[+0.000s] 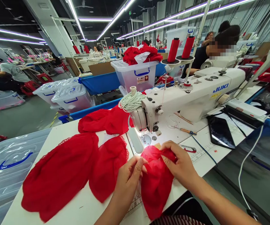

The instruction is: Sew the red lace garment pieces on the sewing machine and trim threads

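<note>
Arranging the edge by fingertip seems the present step, since the left hand (129, 175) and the right hand (182, 161) both pinch the red cloth piece (155, 187) between them, before the sewing machine (184, 90), and the next move probably calls for keeping that edge even.
</note>
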A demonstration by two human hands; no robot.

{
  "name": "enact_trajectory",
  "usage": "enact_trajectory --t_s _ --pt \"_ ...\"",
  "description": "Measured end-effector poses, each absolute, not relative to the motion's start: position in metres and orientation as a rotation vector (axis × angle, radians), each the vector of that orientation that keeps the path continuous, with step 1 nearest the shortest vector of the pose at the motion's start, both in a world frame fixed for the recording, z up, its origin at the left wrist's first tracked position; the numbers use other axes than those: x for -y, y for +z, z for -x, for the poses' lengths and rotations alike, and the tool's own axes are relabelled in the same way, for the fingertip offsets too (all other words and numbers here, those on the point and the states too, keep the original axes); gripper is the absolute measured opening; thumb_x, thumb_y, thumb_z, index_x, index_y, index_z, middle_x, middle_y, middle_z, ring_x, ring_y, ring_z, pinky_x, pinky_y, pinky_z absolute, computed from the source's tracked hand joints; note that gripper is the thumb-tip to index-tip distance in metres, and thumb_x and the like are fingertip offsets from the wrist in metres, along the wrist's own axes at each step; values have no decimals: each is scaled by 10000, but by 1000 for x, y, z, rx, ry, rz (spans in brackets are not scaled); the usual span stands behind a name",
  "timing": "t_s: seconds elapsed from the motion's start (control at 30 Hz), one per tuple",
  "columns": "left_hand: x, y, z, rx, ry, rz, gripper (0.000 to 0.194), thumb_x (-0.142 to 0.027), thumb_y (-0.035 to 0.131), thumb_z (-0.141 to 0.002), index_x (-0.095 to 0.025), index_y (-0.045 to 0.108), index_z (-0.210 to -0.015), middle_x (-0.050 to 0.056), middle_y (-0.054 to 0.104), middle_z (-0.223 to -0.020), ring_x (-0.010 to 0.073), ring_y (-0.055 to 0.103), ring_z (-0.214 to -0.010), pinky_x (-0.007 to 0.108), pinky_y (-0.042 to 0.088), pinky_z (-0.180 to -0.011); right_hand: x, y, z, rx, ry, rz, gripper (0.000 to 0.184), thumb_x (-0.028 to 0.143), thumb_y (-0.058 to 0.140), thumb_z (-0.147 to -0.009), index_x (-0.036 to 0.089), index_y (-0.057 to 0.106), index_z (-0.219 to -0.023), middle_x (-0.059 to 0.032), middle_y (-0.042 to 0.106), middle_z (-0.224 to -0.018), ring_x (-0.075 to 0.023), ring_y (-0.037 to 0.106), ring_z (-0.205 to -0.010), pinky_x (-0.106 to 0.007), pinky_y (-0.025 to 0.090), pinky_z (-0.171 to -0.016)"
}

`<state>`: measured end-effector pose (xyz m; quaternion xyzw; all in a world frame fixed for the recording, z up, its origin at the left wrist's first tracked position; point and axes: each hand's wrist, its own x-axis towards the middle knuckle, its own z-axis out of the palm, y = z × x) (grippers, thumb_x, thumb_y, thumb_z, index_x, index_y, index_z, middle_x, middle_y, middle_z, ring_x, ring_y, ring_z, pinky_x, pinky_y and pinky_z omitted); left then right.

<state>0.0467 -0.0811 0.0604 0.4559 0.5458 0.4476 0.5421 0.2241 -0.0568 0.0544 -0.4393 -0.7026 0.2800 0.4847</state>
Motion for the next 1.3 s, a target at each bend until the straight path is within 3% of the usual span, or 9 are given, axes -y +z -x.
enact_trajectory --t_s 0.1,0.2,0.33,0.5,0.67,0.83,1.1,1.2,1.3 --pt "82 61 -48 -1022 862 -833 493 -623 555 -774 -148 689 -776 53 652 -676 163 569 -631 268 458 -613 72 49 -220 2134 175 852 186 90 461 -841 211 585 -908 -44 643 -825 -179 530 -729 -298 429 -637" --pt "79 58 -47 -895 902 -722 255 -395 663 -793 -147 709 -831 51 698 -757 158 614 -714 251 477 -689 81 47 -219 2308 -32 802 163 140 493 -882 206 607 -978 -50 671 -891 -184 525 -728 -318 419 -641" --pt "75 57 -45 -762 929 -681 198 -241 662 -806 -147 704 -975 82 728 -894 192 653 -833 280 488 -773 78 47 -225 2161 192 844 188 345 546 -882 207 592 -1001 -95 627 -1009 -210 566 -833 -338 469 -675" --pt "71 61 -49 -750 916 -666 309 -195 680 -788 -125 663 -1088 121 721 -986 239 653 -950 320 485 -835 64 41 -224 1850 352 1130 180 259 442 -939 217 557 -1070 -77 628 -1048 -206 575 -975 -347 479 -827" --pt "69 60 -50 -772 922 -675 293 -194 661 -807 -121 656 -1091 122 717 -1000 237 643 -978 321 477 -850 56 37 -217 1899 550 1354 147 331 487 -907 224 583 -879 -25 660 -848 -201 592 -793 -312 463 -663" --pt "70 62 -49 -777 912 -691 306 -209 665 -805 -136 654 -1102 110 715 -1000 225 646 -950 297 485 -801 56 35 -214 1842 606 1397 156 290 490 -887 221 539 -757 7 599 -706 -172 553 -699 -269 401 -591" --pt "68 59 -48 -884 927 -678 235 -274 659 -814 -119 710 -984 101 720 -922 193 650 -847 262 487 -716 54 32 -213 1809 599 1375 164 261 490 -878 216 524 -724 12 568 -668 -157 529 -646 -260 394 -559" --pt "69 57 -48 -879 945 -683 222 -286 639 -830 -122 722 -955 94 719 -898 181 643 -820 254 482 -708 55 33 -213 1793 477 1288 100 188 488 -872 223 569 -825 -12 603 -799 -164 556 -724 -279 436 -628" --pt "69 59 -50 -855 955 -682 210 -285 640 -830 -139 727 -953 74 717 -844 156 630 -755 239 471 -682 58 36 -211 1774 347 1099 156 130 498 -872 235 602 -924 -34 565 -911 -155 554 -786 -284 455 -676"
